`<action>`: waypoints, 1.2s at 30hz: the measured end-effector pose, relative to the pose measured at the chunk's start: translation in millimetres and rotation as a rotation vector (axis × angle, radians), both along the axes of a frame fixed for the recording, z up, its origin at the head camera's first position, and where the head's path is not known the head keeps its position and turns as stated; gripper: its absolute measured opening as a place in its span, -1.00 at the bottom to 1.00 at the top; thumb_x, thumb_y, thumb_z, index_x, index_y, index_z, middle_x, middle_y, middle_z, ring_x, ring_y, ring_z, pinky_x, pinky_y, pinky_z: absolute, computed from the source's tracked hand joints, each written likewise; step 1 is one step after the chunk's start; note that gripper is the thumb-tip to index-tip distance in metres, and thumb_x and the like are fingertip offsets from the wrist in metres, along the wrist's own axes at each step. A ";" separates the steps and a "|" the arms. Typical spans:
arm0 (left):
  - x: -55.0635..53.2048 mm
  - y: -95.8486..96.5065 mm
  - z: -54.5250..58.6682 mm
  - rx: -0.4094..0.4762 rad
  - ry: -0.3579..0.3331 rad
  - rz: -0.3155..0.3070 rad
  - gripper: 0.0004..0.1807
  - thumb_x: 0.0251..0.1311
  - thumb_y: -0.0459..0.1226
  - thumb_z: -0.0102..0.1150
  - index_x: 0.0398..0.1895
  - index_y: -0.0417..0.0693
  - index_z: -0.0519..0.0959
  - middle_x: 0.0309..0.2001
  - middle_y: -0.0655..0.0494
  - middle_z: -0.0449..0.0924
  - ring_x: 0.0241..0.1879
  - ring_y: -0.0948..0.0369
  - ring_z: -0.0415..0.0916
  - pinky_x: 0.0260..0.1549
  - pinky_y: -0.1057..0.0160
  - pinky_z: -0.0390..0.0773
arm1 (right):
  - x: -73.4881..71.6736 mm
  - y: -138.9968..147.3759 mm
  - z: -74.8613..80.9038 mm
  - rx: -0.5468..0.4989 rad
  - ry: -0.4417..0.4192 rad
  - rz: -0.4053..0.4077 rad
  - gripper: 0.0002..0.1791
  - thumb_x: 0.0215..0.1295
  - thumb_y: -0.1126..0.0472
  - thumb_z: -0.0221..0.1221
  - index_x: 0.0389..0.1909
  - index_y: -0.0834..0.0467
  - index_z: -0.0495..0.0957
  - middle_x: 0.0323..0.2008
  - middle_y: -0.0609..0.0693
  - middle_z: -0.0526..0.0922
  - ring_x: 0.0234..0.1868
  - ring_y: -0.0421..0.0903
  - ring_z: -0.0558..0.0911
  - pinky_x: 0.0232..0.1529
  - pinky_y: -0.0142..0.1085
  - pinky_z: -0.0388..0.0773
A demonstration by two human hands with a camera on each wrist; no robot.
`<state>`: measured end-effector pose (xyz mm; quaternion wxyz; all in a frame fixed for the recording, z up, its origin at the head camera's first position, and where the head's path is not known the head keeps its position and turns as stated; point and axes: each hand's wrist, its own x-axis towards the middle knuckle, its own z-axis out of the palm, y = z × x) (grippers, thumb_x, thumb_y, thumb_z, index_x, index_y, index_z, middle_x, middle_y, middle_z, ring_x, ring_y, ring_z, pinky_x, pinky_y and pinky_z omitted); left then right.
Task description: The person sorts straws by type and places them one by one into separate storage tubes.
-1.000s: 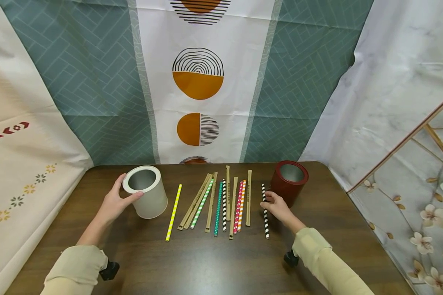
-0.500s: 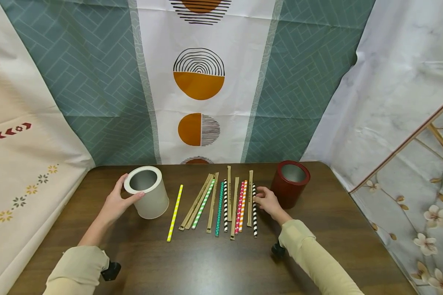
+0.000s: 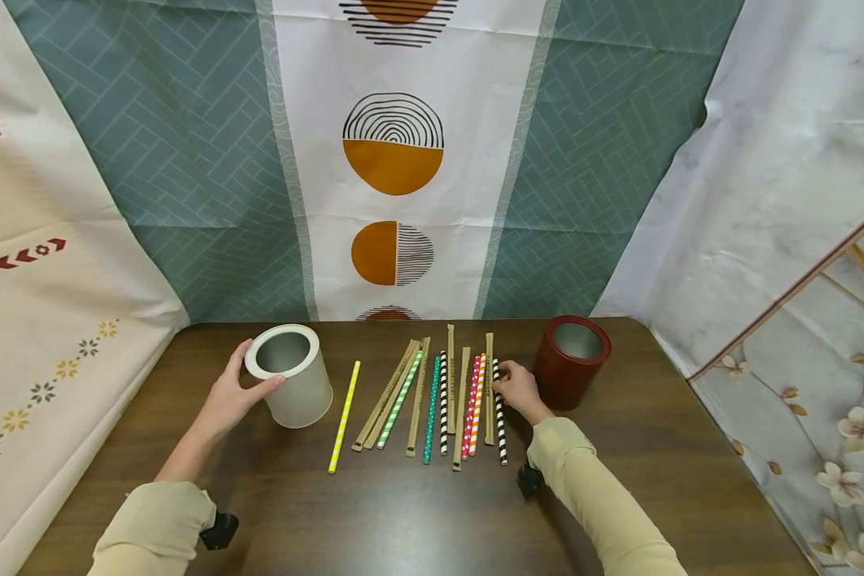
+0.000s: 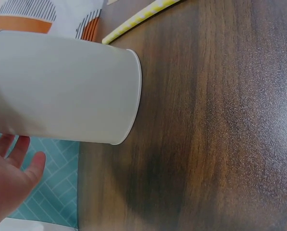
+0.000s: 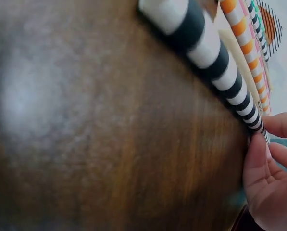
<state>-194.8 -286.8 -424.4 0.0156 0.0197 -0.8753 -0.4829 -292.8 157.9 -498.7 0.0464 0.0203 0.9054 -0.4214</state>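
Note:
My left hand [image 3: 229,398] holds the white can [image 3: 299,394] near its top, with fingers on the left side and the thumb across the front. In the left wrist view the fingers touch the can's wall; part of the hand is out of frame. My right hand [image 3: 521,392] pinches a black-and-white striped paper straw [image 3: 501,438] near its far end, between thumb and fingers. That straw lies on the right side of a row of straws, close beside a paper-wrapped straw [image 3: 490,376]. Just right of this hand stands a dark red can [image 3: 567,376].
Between the cans lie several straws: a yellow one [image 3: 344,418] apart at the left, a green-striped one [image 3: 399,400], a teal one [image 3: 431,412], an orange-striped one [image 3: 478,408], and several in brown wrappers. The brown table [image 3: 403,520] meets fabric hangings behind and at both sides.
My right hand has moved left with the black-and-white striped straw, from near the red can to beside the other straws. The left hand stays at the white can.

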 end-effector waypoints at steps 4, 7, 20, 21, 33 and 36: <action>0.0 0.7 -0.4 0.007 0.001 -0.006 0.03 0.04 -0.01 0.14 0.38 0.02 -0.35 0.31 -0.26 -0.06 0.26 -0.16 -0.08 0.04 -0.31 0.01 | -0.9 -0.4 1.7 0.039 -0.039 -0.012 -0.53 0.03 0.31 0.18 0.02 0.30 0.37 -0.56 0.09 0.49 -0.71 -0.17 0.40 -0.65 -0.35 0.42; 0.7 1.2 0.2 0.012 -0.006 -0.007 0.03 0.05 -0.01 0.14 0.38 0.04 -0.36 0.29 -0.27 -0.04 0.25 -0.16 -0.07 0.04 -0.31 0.01 | -1.2 -1.1 2.6 0.076 -0.053 -0.007 -0.52 0.03 0.29 0.19 0.03 0.30 0.38 -0.53 0.10 0.53 -0.72 -0.18 0.41 -0.65 -0.35 0.43; 1.2 2.6 0.0 0.017 -0.012 0.006 0.03 0.03 -0.03 0.16 0.38 0.09 -0.35 0.29 -0.27 -0.01 0.26 -0.15 -0.06 0.05 -0.29 0.02 | 7.5 -1.2 5.3 0.019 -0.066 0.002 -0.54 0.05 0.28 0.11 0.03 0.30 0.40 -0.60 0.07 0.51 -0.78 -0.18 0.32 -0.68 -0.34 0.33; 1.0 2.4 -0.3 0.016 -0.014 0.008 0.03 0.03 -0.02 0.16 0.38 0.10 -0.35 0.29 -0.27 -0.02 0.26 -0.15 -0.06 0.05 -0.30 0.02 | 8.4 -1.1 5.9 -0.007 -0.063 0.007 -0.55 0.06 0.28 0.09 0.03 0.31 0.39 -0.61 0.06 0.50 -0.80 -0.19 0.30 -0.69 -0.34 0.33; 1.1 0.8 -0.6 0.013 -0.009 0.017 0.02 0.04 -0.01 0.15 0.38 0.11 -0.35 0.29 -0.28 -0.02 0.26 -0.15 -0.06 0.06 -0.30 0.00 | 10.0 -9.5 41.2 -0.202 0.033 0.131 -0.58 0.09 0.36 -0.03 0.04 0.26 0.35 -0.54 -0.01 0.41 -0.72 -0.18 0.32 -0.63 -0.32 0.38; 0.7 0.6 -1.0 0.016 -0.007 0.020 0.02 0.03 -0.01 0.15 0.38 0.10 -0.34 0.29 -0.28 -0.01 0.25 -0.15 -0.05 0.06 -0.29 0.01 | 9.6 -14.5 52.7 -0.220 0.058 0.131 -0.60 0.09 0.37 -0.03 0.02 0.27 0.35 -0.51 -0.01 0.39 -0.67 -0.19 0.33 -0.61 -0.30 0.42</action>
